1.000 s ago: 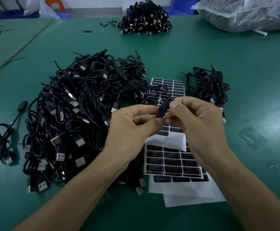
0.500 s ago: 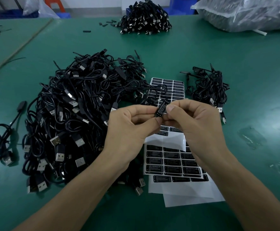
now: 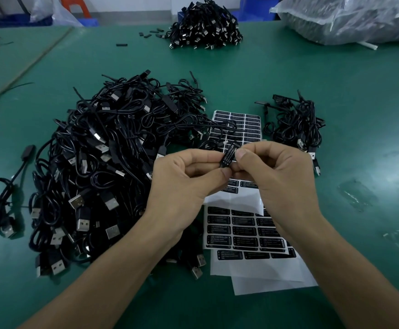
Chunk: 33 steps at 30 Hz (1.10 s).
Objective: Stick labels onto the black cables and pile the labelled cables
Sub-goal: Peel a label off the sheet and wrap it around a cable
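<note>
Left hand (image 3: 184,184) and right hand (image 3: 272,179) pinch the stiff little controller block (image 3: 229,156) — light, on a floppy cable (image 3: 234,126) — so hold the block itself.

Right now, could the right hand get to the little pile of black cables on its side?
Probably yes. The small cable pile lies just beyond the right hand, with nothing lying between them. But that hand is busy pinching the labelled cable together with the left hand.
</note>
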Each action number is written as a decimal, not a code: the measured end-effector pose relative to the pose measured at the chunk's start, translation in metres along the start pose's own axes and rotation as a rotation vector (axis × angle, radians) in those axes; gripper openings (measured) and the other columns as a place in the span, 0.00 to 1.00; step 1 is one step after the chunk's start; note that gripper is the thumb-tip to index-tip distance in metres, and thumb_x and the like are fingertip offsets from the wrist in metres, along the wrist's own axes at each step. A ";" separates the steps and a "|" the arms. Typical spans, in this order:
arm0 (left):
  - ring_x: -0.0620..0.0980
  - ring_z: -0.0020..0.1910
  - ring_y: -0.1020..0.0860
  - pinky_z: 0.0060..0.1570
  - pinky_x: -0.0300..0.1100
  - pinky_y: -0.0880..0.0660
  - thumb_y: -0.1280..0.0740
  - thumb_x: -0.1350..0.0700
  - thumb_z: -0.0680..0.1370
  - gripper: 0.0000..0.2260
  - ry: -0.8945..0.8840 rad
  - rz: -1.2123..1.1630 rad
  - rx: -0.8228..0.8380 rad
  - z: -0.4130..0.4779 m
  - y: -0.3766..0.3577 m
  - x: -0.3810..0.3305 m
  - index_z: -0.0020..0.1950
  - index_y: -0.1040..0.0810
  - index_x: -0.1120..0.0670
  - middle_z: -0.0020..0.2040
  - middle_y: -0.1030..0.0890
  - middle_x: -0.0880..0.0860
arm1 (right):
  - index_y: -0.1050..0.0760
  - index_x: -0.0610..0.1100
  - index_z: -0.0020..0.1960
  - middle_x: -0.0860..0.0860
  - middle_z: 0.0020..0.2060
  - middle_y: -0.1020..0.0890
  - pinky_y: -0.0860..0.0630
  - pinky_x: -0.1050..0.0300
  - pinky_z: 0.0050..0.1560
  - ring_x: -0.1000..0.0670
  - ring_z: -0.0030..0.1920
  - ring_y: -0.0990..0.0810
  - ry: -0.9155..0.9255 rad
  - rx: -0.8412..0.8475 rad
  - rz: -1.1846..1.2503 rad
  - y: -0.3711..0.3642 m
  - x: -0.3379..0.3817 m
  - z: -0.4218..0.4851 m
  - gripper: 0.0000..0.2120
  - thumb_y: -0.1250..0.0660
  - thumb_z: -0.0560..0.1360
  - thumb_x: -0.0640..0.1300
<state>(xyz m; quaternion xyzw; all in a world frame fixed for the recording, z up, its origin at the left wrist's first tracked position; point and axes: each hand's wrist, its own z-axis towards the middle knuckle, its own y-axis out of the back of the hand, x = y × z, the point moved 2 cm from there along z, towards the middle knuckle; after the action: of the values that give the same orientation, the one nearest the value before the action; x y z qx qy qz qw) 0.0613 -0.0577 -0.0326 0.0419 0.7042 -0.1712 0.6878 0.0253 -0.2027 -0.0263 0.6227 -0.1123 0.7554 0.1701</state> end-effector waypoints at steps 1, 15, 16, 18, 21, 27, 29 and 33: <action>0.52 0.41 0.13 0.41 0.37 0.19 0.25 0.69 0.71 0.10 0.003 -0.004 0.000 0.000 0.000 0.000 0.46 0.16 0.56 0.40 0.13 0.56 | 0.17 0.46 0.39 0.48 0.33 0.15 0.16 0.57 0.41 0.49 0.36 0.15 0.004 -0.005 -0.008 0.000 0.000 0.000 0.08 0.29 0.76 0.37; 0.56 0.43 0.13 0.43 0.40 0.18 0.24 0.69 0.69 0.10 0.059 -0.062 -0.002 0.000 -0.001 -0.002 0.47 0.16 0.59 0.42 0.13 0.59 | 0.17 0.51 0.37 0.51 0.33 0.15 0.16 0.55 0.41 0.49 0.35 0.15 0.025 -0.061 -0.055 -0.001 -0.001 -0.002 0.10 0.29 0.75 0.39; 0.56 0.43 0.13 0.43 0.40 0.18 0.24 0.69 0.69 0.10 0.063 -0.062 -0.003 0.000 -0.001 -0.002 0.47 0.16 0.59 0.42 0.13 0.59 | 0.17 0.51 0.36 0.51 0.33 0.15 0.16 0.55 0.41 0.49 0.35 0.15 0.026 -0.062 -0.054 -0.001 -0.001 -0.002 0.10 0.29 0.75 0.40; 0.56 0.43 0.13 0.43 0.40 0.18 0.24 0.69 0.69 0.10 0.066 -0.064 -0.005 0.000 -0.001 -0.003 0.47 0.16 0.59 0.42 0.13 0.59 | 0.17 0.51 0.36 0.51 0.33 0.15 0.16 0.56 0.40 0.50 0.35 0.15 0.024 -0.065 -0.049 -0.001 -0.002 -0.002 0.10 0.28 0.75 0.40; 0.56 0.43 0.13 0.42 0.40 0.18 0.24 0.69 0.69 0.10 0.069 -0.067 0.000 -0.001 -0.002 -0.003 0.47 0.16 0.59 0.42 0.13 0.59 | 0.17 0.51 0.35 0.51 0.33 0.15 0.17 0.59 0.40 0.51 0.35 0.15 0.015 -0.079 -0.032 -0.002 -0.003 -0.003 0.10 0.28 0.74 0.41; 0.56 0.42 0.13 0.42 0.40 0.18 0.23 0.64 0.63 0.11 0.071 -0.077 0.007 -0.001 -0.002 -0.005 0.45 0.15 0.58 0.42 0.13 0.60 | 0.17 0.50 0.35 0.51 0.32 0.15 0.19 0.62 0.38 0.53 0.33 0.16 0.009 -0.097 0.008 -0.006 -0.004 -0.004 0.12 0.28 0.75 0.38; 0.56 0.42 0.13 0.42 0.41 0.17 0.23 0.62 0.61 0.12 0.073 -0.087 0.004 -0.002 -0.002 -0.005 0.43 0.15 0.57 0.41 0.13 0.60 | 0.18 0.49 0.35 0.51 0.31 0.15 0.20 0.63 0.38 0.54 0.33 0.16 0.007 -0.101 0.019 -0.006 -0.004 -0.004 0.12 0.28 0.75 0.37; 0.58 0.44 0.14 0.44 0.42 0.17 0.23 0.58 0.61 0.09 0.098 -0.112 0.002 -0.002 -0.002 -0.005 0.41 0.13 0.56 0.43 0.14 0.61 | 0.18 0.49 0.36 0.51 0.31 0.16 0.20 0.64 0.37 0.54 0.32 0.17 0.010 -0.109 0.024 -0.006 -0.004 -0.005 0.12 0.29 0.75 0.36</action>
<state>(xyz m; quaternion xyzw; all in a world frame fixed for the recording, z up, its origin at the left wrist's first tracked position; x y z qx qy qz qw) 0.0589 -0.0583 -0.0272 0.0113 0.7380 -0.2078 0.6419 0.0236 -0.1959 -0.0311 0.6072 -0.1600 0.7534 0.1952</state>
